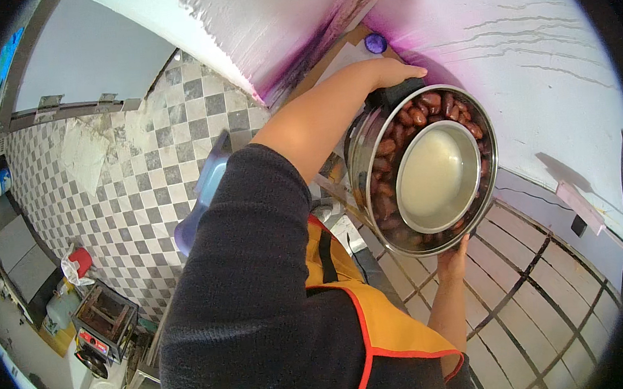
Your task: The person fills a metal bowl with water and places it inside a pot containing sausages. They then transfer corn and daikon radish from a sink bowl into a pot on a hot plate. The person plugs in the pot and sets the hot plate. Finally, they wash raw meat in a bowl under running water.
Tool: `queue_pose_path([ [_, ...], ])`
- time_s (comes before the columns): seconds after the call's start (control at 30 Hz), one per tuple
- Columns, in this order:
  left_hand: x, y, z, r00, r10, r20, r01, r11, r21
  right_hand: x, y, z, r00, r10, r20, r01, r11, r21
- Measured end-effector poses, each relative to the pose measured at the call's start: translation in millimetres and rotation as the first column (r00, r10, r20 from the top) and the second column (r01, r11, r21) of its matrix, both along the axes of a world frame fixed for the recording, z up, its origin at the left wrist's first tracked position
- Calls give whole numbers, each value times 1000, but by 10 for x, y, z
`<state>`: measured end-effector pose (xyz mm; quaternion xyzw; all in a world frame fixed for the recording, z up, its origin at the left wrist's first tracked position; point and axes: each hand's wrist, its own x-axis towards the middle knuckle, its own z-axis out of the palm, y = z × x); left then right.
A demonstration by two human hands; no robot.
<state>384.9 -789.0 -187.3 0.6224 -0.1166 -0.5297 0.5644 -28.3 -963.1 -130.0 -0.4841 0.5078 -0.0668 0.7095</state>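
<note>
Both my hands are on a large stainless steel pot (pixel 364 174) in front of me, tilted in the view so its inside shows. Glossy dark red-brown oblong food pieces (pixel 389 189), possibly dates, fill the space around a smaller steel bowl (pixel 406 217). A cream-coloured liquid (pixel 430 172) stands in that bowl. At the far side, my left hand (pixel 394 72) grips the pot's black handle (pixel 396 95), thumb extended. My right hand (pixel 453 260) holds the pot from its lower right edge, its fingers partly hidden behind the wall.
A purple round object (pixel 375 43) lies in the corner by the stained wall (pixel 495 35). Left of me, a bluish plastic seat (pixel 196 216) stands on the checkered floor (pixel 147 168). Farther off are a metal stove (pixel 105 314), a gas cylinder (pixel 62 310) and a red bucket (pixel 80 262).
</note>
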Motion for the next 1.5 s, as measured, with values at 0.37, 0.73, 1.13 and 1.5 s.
queue_pose_path([
  [0.37, 6, 6, -33, 991, -82, -105, 65, 987, -149, 162, 190, -41, 971, -237, 18, 235, 969, 79],
  [0.73, 75, 84, 311, 959, 46, -280, -27, 997, 72, 160, 234, -48, 905, -425, 4, 425, 904, 43],
  [1.13, -7, 15, 478, 932, -141, -334, 127, 990, -64, -577, 552, -939, 670, -725, 160, 741, 667, -79],
  [1.5, 145, -55, 402, 990, -19, -139, 55, 964, 260, -722, 534, -2552, 693, -508, -511, 296, 848, -440],
])
